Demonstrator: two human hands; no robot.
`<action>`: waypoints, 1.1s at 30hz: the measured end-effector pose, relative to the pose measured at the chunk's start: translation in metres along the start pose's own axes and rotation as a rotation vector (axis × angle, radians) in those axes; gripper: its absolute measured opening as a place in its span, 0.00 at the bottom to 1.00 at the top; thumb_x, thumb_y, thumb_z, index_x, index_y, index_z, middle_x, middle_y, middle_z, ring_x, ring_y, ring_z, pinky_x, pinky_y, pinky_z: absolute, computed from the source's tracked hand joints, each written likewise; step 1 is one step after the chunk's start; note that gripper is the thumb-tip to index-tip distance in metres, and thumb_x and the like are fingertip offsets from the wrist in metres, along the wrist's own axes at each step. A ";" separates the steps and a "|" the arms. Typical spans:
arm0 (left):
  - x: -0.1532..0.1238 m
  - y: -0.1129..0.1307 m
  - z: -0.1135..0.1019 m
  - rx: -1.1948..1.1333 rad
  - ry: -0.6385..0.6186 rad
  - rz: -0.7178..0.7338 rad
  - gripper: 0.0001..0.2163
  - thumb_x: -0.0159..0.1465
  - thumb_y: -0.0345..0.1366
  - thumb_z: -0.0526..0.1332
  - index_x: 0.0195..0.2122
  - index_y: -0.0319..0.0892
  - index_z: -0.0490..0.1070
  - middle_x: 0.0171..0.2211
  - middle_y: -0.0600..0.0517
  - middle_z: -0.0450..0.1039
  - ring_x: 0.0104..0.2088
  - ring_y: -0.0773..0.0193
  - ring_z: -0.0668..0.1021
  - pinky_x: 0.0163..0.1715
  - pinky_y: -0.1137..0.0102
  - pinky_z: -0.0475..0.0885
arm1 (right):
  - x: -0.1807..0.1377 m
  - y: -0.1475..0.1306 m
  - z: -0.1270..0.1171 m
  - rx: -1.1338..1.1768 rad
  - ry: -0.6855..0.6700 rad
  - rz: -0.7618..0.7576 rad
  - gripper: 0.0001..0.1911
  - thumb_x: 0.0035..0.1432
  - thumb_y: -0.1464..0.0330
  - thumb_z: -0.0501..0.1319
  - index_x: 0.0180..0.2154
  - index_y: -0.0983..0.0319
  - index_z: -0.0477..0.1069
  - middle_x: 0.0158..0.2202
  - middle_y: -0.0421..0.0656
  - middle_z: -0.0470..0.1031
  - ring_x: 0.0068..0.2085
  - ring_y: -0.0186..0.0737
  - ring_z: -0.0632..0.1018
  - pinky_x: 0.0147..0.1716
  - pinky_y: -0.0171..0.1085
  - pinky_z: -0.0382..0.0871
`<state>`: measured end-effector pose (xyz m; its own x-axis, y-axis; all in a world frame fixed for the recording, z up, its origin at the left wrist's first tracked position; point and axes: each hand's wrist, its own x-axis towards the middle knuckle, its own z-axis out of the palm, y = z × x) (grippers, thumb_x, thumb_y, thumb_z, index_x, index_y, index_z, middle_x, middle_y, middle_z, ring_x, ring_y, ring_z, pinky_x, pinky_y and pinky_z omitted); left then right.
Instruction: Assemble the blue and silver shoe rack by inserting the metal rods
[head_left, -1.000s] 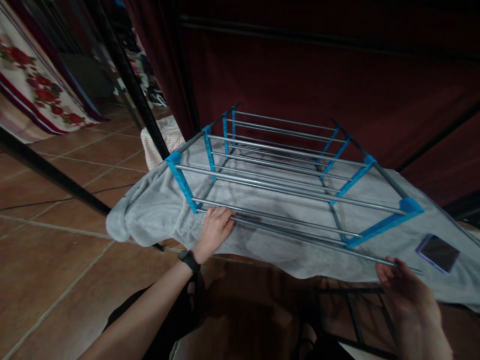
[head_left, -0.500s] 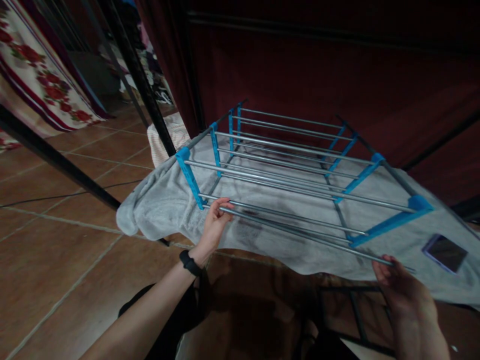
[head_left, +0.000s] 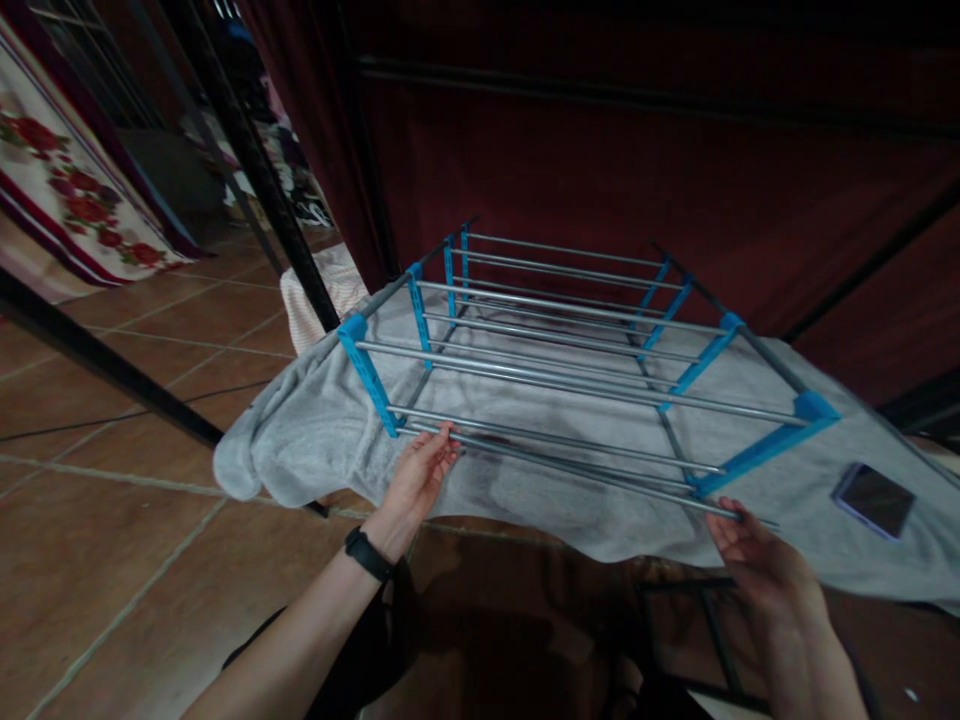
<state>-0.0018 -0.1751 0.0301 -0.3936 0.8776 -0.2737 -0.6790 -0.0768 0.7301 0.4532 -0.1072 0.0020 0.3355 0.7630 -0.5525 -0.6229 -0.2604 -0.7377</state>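
A rack of silvery metal rods [head_left: 570,383] with blue plastic brackets [head_left: 759,453] lies on a grey blanket [head_left: 300,430]. Along its near lower side runs a thin metal rod [head_left: 581,468], gripped by both hands. My left hand [head_left: 420,470] pinches it near the left end, just beside the lower tip of the front left bracket. Toward the other end, my right hand [head_left: 765,565] has its fingers closed around the rod, which sticks out a little beyond the front right bracket. Whether the left end sits in the bracket, I cannot tell.
A phone [head_left: 874,500] lies on the blanket at the right. Dark red cloth [head_left: 600,160] hangs behind the rack. Black metal poles [head_left: 105,355] cross the left side above the tiled floor [head_left: 90,560]. A floral cloth [head_left: 82,200] hangs far left.
My right hand has moved left and slightly up against the rack, bringing the rod's right end closer to the front right bracket. The left hand still pinches the rod. The view has shifted slightly.
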 end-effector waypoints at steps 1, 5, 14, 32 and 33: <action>0.000 0.000 0.000 -0.007 0.003 -0.011 0.08 0.50 0.29 0.73 0.29 0.38 0.75 0.32 0.52 0.78 0.29 0.71 0.77 0.30 0.75 0.71 | 0.000 0.001 0.001 0.000 -0.014 0.009 0.16 0.61 0.80 0.48 0.32 0.63 0.72 0.34 0.43 0.75 0.36 0.33 0.80 0.35 0.35 0.80; 0.001 -0.003 0.001 -0.007 -0.014 -0.032 0.08 0.49 0.30 0.73 0.27 0.38 0.75 0.33 0.52 0.78 0.30 0.70 0.78 0.30 0.74 0.72 | -0.004 0.007 0.007 0.016 -0.051 0.005 0.15 0.62 0.80 0.49 0.33 0.64 0.72 0.34 0.43 0.76 0.35 0.33 0.80 0.34 0.35 0.80; 0.002 -0.013 0.005 0.012 -0.058 -0.079 0.10 0.47 0.31 0.75 0.29 0.38 0.76 0.32 0.52 0.78 0.31 0.68 0.79 0.28 0.75 0.71 | -0.009 0.021 0.019 0.017 -0.105 0.024 0.12 0.61 0.79 0.52 0.34 0.65 0.73 0.35 0.44 0.77 0.36 0.34 0.81 0.36 0.35 0.80; 0.006 -0.046 0.015 0.081 0.014 -0.162 0.13 0.47 0.37 0.75 0.29 0.37 0.75 0.27 0.52 0.76 0.24 0.71 0.76 0.24 0.76 0.68 | -0.013 0.045 0.031 0.023 -0.158 0.048 0.08 0.62 0.76 0.55 0.32 0.62 0.70 0.29 0.40 0.76 0.31 0.31 0.79 0.36 0.33 0.79; 0.005 -0.047 0.016 0.090 0.014 -0.175 0.12 0.48 0.36 0.75 0.29 0.37 0.75 0.27 0.52 0.77 0.24 0.71 0.76 0.24 0.76 0.69 | -0.014 0.047 0.032 0.026 -0.171 0.048 0.07 0.62 0.75 0.56 0.32 0.62 0.70 0.28 0.40 0.76 0.31 0.31 0.79 0.36 0.33 0.79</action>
<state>0.0375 -0.1593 0.0044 -0.2829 0.8673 -0.4095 -0.6801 0.1197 0.7233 0.3962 -0.1113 -0.0121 0.1809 0.8401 -0.5114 -0.6546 -0.2853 -0.7001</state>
